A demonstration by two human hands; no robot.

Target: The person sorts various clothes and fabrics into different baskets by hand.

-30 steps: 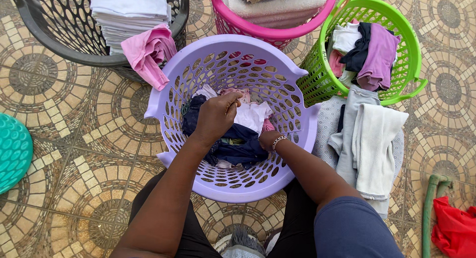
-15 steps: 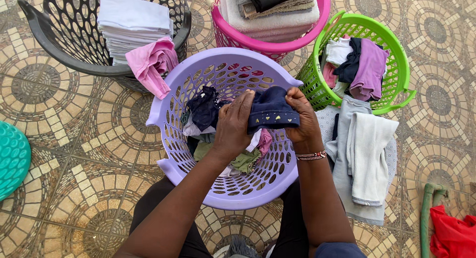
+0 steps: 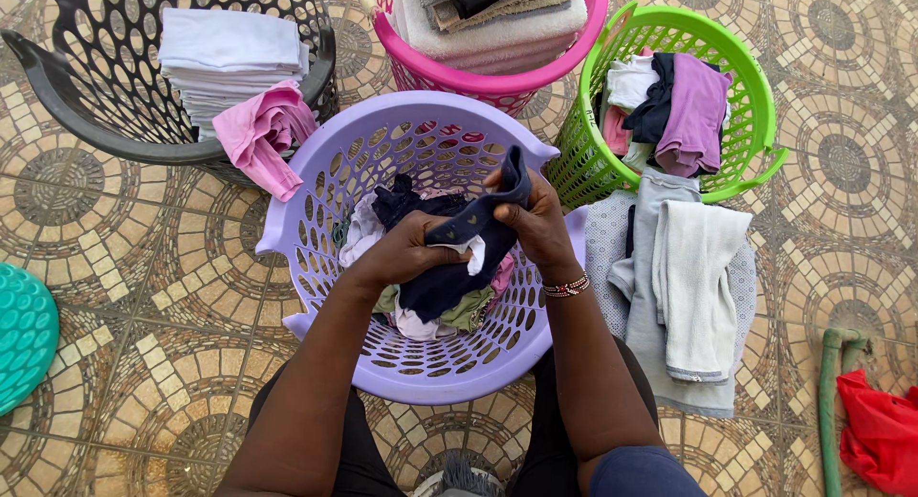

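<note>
Since the earlier frame the dark navy garment (image 3: 469,253) has turned from a flat spread into a bunched, upright hold above the purple basket (image 3: 316,220). The left hand (image 3: 406,253) has its fingers clamped on the lower part; the right hand (image 3: 535,220) pinches its top edge. Mixed laundry (image 3: 421,315) lies beneath.

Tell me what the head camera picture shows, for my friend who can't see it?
Two hands, left hand and right hand, hold a dark navy cloth garment over a round lilac plastic laundry basket of mixed clothes. Around it on the patterned tile floor stand a black basket, a pink basket and a green basket, all holding laundry.
</note>
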